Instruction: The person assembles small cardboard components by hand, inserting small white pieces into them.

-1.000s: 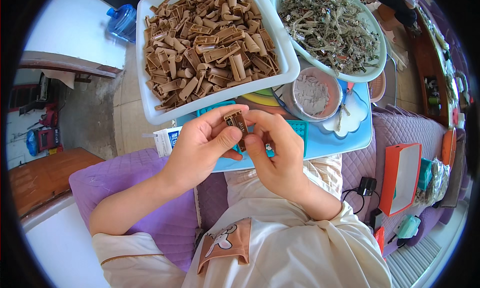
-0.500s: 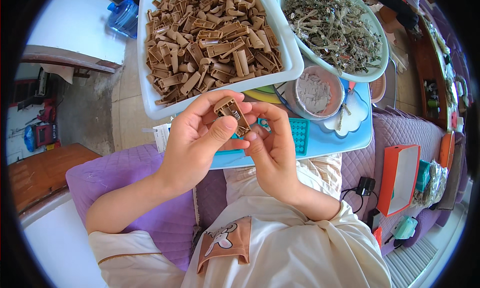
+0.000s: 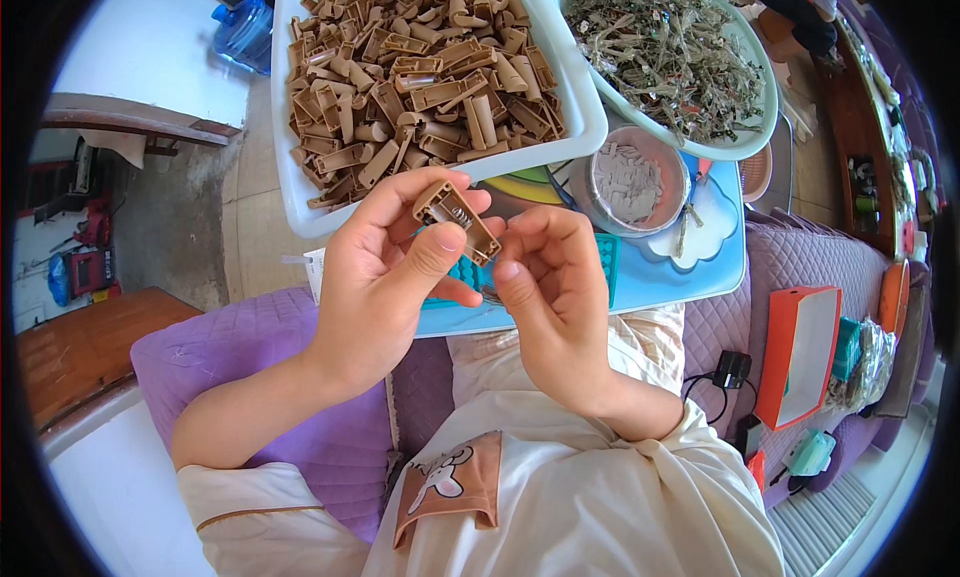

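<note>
A hollow brown plastic casing [image 3: 458, 223], open side up and tilted, lies between the thumb and fingers of my left hand [image 3: 385, 277]. Inside it a small metal coil spring shows near the upper end. My right hand [image 3: 555, 302] is at the casing's lower right end, thumb and fingers curled close together. Whatever those fingertips pinch is too small or hidden to make out. Under both hands is a teal tray with small round hollows [image 3: 606, 262], partly covered by them.
On the blue table [image 3: 720, 287] stand a white bin [image 3: 590, 142] heaped with brown casings, a pale green basin [image 3: 765, 142] of clear wiry parts, and a tub [image 3: 680, 192] of small grey pieces. A red-edged box [image 3: 800, 357] rests on the purple quilted seat at right.
The left hand has shifted slightly left and turned the casing, so more of its open inside faces up. My right thumb and fingers have drawn slightly back from it.
</note>
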The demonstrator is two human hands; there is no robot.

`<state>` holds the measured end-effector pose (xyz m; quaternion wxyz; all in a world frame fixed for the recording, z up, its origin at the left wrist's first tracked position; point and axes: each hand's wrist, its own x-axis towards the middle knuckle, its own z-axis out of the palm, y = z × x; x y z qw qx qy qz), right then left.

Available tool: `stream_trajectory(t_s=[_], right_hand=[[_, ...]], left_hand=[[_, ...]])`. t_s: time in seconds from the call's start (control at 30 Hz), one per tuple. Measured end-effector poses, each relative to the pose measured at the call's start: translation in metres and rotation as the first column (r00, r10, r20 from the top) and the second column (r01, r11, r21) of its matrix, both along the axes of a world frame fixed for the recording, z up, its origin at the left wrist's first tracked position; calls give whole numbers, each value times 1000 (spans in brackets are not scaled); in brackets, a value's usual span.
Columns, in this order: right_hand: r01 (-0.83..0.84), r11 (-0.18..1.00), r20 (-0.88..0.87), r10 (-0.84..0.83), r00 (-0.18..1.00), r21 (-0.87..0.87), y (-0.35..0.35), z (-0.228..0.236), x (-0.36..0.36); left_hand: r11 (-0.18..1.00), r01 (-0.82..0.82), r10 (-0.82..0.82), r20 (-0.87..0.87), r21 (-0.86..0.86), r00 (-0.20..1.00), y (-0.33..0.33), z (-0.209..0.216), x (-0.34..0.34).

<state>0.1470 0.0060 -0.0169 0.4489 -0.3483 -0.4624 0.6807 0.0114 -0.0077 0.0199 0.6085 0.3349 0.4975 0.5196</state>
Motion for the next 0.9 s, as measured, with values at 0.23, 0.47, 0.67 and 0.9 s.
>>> stream_trajectory(t_s=[0.23, 0.47, 0.67, 0.9], right_hand=[[-32, 997, -59, 27, 998, -76, 1, -4, -4], [-216, 969, -14, 216, 976, -120, 14, -1, 3], [-328, 936, -189, 302, 934, -125, 26, -8, 6], [-311, 934, -89, 300, 950, -177, 27, -10, 4]], left_hand=[[999, 13, -14, 16, 39, 1000, -2, -3, 1], [988, -1, 46, 283, -156, 958, 2, -10, -2], [967, 38, 85, 457, -253, 885, 5, -12, -4], [984, 58, -47, 72, -171, 996, -3, -12, 3]])
